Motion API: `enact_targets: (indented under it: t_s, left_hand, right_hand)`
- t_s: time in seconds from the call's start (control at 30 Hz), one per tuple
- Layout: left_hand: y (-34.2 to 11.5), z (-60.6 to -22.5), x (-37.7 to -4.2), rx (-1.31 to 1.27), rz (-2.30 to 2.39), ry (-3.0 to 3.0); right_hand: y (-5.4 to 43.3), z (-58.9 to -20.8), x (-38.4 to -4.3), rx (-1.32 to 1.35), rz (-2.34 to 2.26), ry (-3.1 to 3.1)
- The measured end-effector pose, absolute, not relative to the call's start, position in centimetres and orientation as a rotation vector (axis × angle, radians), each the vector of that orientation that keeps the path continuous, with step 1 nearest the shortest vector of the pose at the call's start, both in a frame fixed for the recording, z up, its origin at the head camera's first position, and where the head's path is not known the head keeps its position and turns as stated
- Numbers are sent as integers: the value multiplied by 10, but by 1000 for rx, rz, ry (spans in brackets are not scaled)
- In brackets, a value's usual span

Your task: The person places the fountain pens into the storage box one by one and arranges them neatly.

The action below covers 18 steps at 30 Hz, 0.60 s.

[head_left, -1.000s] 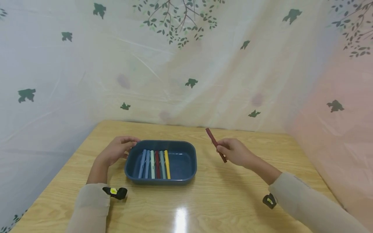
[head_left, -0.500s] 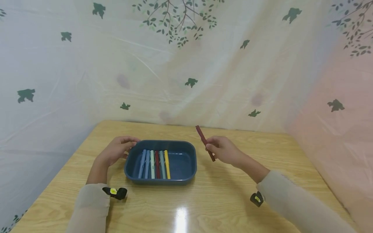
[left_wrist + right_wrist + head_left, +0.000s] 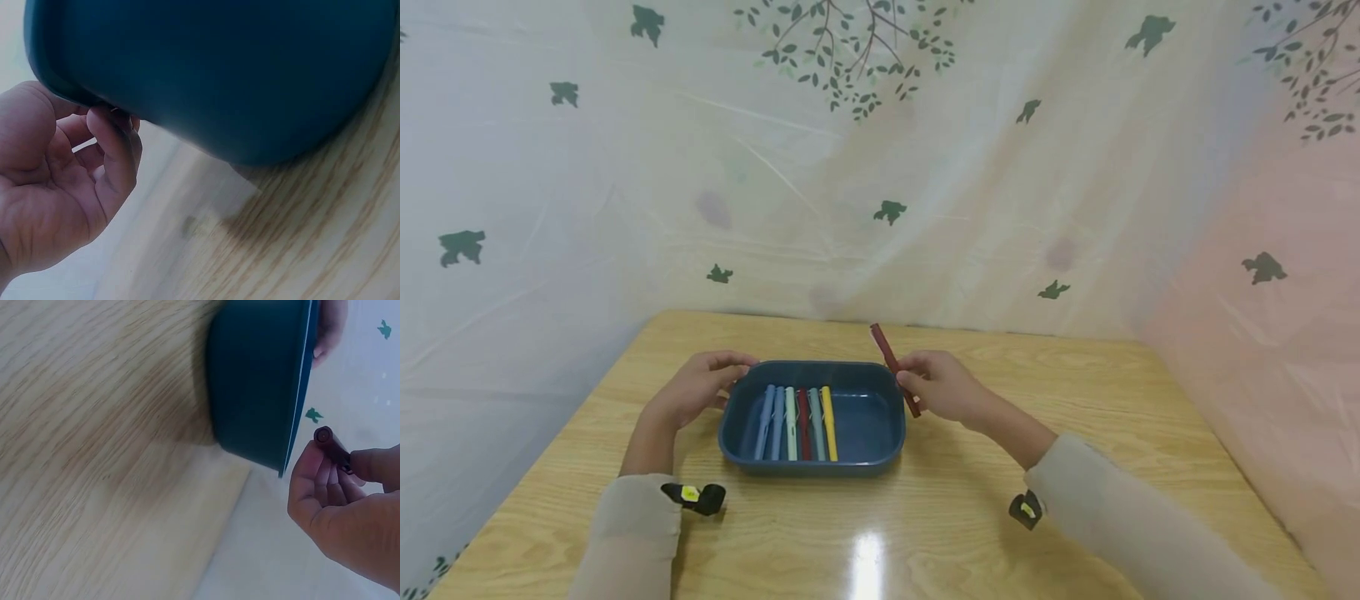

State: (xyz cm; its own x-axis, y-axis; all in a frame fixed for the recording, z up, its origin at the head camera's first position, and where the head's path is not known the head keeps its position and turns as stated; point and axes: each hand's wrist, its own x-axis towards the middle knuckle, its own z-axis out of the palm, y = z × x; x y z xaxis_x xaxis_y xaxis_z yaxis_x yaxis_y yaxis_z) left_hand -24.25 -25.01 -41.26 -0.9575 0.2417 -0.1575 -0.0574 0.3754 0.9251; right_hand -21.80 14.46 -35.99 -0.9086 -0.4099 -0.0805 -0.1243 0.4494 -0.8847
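Note:
A deep blue rectangular tray stands on the wooden table, with several capped pens side by side in its left part: blue ones, a pale green one, a dark red one, a teal one and a yellow pen on the right end. My left hand grips the tray's rim at the far left corner; the left wrist view shows its fingers bent against the edge. Between thumb and fingers, my right hand pinches another dark red pen, tilted, at the tray's right rim. The right wrist view shows that pen's end pointing toward the camera.
The light wooden table reaches back to a pale curtain printed with leaves and birds. Inside the tray, bare floor shows right of the yellow pen. A black wrist camera sits on the left sleeve.
My right hand has moved left with the dark red pen, from over the table to the tray's right rim. My left hand stays on the tray, and the pens inside lie as before.

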Motion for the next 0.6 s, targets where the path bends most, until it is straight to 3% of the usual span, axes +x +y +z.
enact_targets:
  t_s: [0.6]
  left_hand:
    - [-248, -413, -239, 138, 1621, 2371]
  right_hand:
    - [96, -362, -208, -436, -1427, 2405]
